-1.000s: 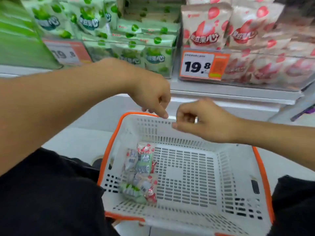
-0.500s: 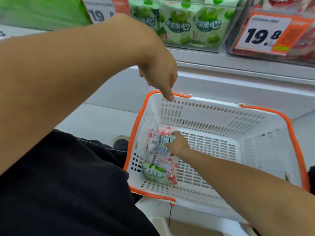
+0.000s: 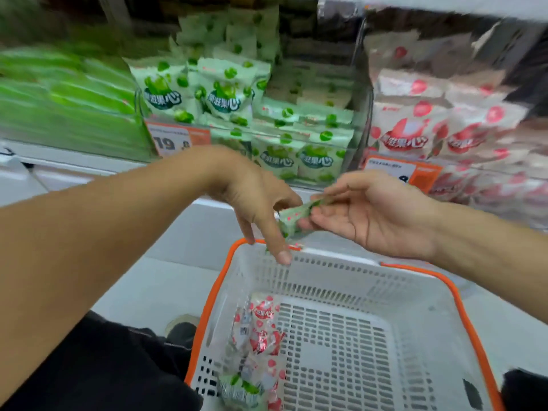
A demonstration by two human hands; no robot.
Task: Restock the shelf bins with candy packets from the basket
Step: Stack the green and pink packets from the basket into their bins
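Observation:
A small green candy packet (image 3: 295,218) hangs between my two hands above the far rim of the white basket with orange trim (image 3: 421,295). My right hand (image 3: 376,216), palm up, pinches the packet's right end between thumb and fingers. My left hand (image 3: 256,203) meets its left end, thumb above it and index finger in front, other fingers pointing down. Several red and green candy packets (image 3: 259,336) lie in the basket's left corner. Straight ahead stands the green candy bin (image 3: 267,134), and to its right the red candy bin (image 3: 439,134).
Orange price tags (image 3: 178,139) hang on the bin fronts. A bin of plain green packs (image 3: 68,105) stands at the far left. The white shelf ledge (image 3: 89,173) runs below the bins. My dark-clothed knees and a shoe (image 3: 181,329) flank the basket.
My right hand has come up out of the basket with a green packet and met my left hand above the rim. The view has tilted up towards the shelf bins.

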